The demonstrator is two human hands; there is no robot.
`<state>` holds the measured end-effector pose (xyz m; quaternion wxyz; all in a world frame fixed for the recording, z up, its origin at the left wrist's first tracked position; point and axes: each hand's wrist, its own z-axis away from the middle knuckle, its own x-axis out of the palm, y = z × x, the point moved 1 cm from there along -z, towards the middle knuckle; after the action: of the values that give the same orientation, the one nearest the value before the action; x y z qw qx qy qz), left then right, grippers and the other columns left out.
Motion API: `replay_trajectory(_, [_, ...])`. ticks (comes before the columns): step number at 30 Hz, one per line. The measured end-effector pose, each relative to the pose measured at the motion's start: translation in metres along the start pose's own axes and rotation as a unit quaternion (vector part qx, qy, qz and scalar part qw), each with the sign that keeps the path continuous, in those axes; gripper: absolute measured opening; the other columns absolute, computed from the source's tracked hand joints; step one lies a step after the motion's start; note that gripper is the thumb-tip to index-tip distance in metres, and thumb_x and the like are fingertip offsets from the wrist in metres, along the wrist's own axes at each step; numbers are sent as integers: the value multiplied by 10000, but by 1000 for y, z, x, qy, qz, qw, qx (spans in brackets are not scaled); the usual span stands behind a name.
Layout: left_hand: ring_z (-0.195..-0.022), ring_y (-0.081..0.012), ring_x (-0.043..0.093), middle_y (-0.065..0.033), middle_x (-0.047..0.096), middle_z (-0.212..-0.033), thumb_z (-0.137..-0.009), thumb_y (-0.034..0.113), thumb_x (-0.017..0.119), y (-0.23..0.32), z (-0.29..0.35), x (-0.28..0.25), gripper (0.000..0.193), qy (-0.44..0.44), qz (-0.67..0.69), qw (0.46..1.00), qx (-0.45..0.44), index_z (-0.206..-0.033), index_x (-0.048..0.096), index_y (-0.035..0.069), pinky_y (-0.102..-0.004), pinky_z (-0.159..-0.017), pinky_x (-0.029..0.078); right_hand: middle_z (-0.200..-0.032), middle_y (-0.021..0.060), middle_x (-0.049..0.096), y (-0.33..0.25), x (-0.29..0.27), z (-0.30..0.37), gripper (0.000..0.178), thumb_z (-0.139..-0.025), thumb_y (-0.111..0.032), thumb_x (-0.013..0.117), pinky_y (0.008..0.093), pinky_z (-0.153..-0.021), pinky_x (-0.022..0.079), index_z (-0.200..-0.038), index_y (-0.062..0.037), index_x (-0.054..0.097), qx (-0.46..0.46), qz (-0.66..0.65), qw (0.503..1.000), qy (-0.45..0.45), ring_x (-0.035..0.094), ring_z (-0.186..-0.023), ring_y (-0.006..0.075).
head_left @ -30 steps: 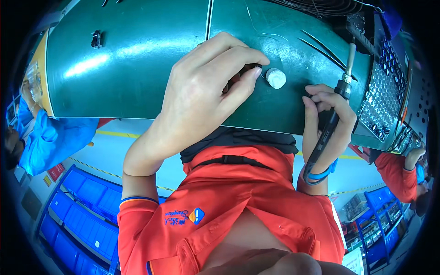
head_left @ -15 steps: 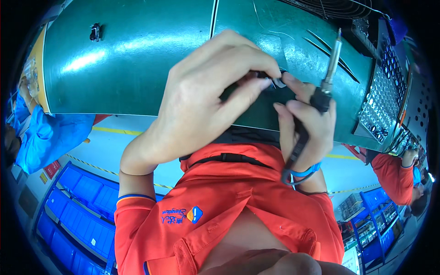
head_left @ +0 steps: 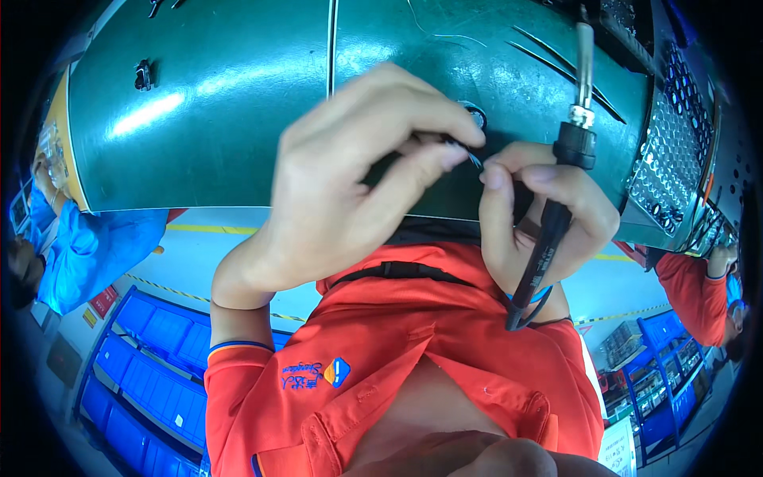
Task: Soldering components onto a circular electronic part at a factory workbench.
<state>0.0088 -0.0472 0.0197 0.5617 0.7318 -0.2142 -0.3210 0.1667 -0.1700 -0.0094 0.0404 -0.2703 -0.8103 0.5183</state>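
My left hand [head_left: 358, 163] is closed in a pinch above the green table, with thin wires [head_left: 474, 159] poking out between thumb and forefinger. Whatever they join inside the palm is hidden. Just beyond those fingertips shows a small round black part [head_left: 477, 115]; whether it hangs from the wires I cannot tell. A soldering iron [head_left: 575, 145] rests in my right hand [head_left: 572, 199], its metal tip pointing away from me. The right thumb and forefinger come close to the wire ends; contact is unclear.
Black tweezers [head_left: 556, 67] and a loose thin wire [head_left: 457, 37] lie farther back on the green table [head_left: 230, 151]. A small black part [head_left: 143, 75] sits at left. Clear bubbled packaging [head_left: 668, 175] stands right. Co-workers in blue [head_left: 103, 246] and red [head_left: 690, 290] flank the table.
My right hand has drawn back slightly from the round part and turned, so the soldering iron's handle shows more. The left hand keeps its pinch. The whole view has shifted a little.
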Motion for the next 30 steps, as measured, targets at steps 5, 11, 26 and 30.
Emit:
replay_trajectory(5, [-857, -179, 698, -119, 706, -992, -866, -85, 726, -7, -16, -2, 184, 27, -166, 985, 27, -1036, 745, -20, -258, -721, 571, -758, 163, 695, 2, -5, -6, 260, -986, -11, 594, 330, -663, 540, -1223, 34, 498, -26, 45, 998, 35, 680, -657, 239])
replay_trajectory(11, [-823, -164, 687, -101, 708, -974, -807, -95, 765, -16, -12, -1, 217, 27, -162, 985, 43, -1007, 748, -12, -259, -697, 572, -637, 160, 666, -13, -24, -8, 534, -1113, -319, 469, 278, -521, 466, -1446, 43, 259, -13, 164, 978, 131, 571, -453, 203])
replay_trajectory(26, [-802, -160, 674, -126, 709, -966, -781, -125, 758, -12, -20, 7, 237, 42, -119, 981, 147, -1003, 735, -45, -243, -693, 554, -715, 104, 512, -12, -26, -19, 296, -965, -245, 556, 326, -430, 362, -1101, 18, 557, -205, 174, 963, -12, 454, -556, 207])
replay_trajectory(30, [-808, -161, 676, -128, 708, -968, -783, -127, 755, -16, -17, 13, 234, 82, -92, 992, 37, -1001, 733, -45, -242, -699, 556, -707, 101, 514, -15, -26, -23, 286, -951, -222, 557, 328, -433, 381, -1099, 22, 572, -190, 194, 961, -43, 464, -559, 204])
